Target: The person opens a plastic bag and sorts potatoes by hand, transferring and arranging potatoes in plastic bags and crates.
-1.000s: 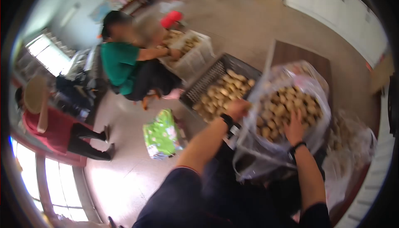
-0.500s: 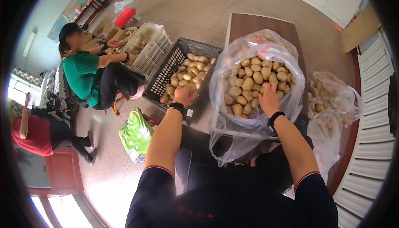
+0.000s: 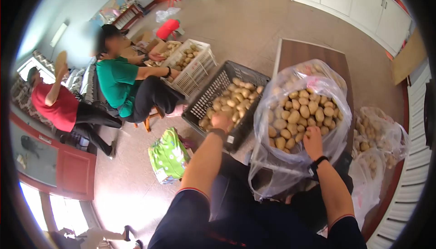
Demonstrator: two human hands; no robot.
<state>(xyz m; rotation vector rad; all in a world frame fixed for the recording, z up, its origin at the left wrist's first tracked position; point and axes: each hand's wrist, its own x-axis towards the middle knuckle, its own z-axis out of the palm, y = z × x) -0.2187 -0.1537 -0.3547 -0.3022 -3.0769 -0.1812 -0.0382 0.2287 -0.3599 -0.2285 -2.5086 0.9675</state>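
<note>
My left hand (image 3: pixel 222 121) reaches into the black plastic crate (image 3: pixel 195 111), low over the potatoes (image 3: pixel 234 98) at its near end. Its fingers are blurred, and what they hold cannot be made out. My right hand (image 3: pixel 313 143) is at the near side of a large clear plastic bag (image 3: pixel 265 158), whose mouth is spread wide around a heap of potatoes (image 3: pixel 303 112). The fingers of that hand are curled round a potato, mostly hidden by them. Both wrists wear dark bands.
The bag rests on a brown table (image 3: pixel 309 54). More bagged potatoes (image 3: pixel 370 126) lie right. A green bag (image 3: pixel 168 156) sits on the floor. A person in green (image 3: pixel 116 78) sits by a white crate (image 3: pixel 193 78); one in red (image 3: pixel 59 99) stands behind.
The view has shifted, so the scene sits lower and further right. My right hand has drawn back from the heap's middle toward the bag's near side. My left hand stays in the crate.
</note>
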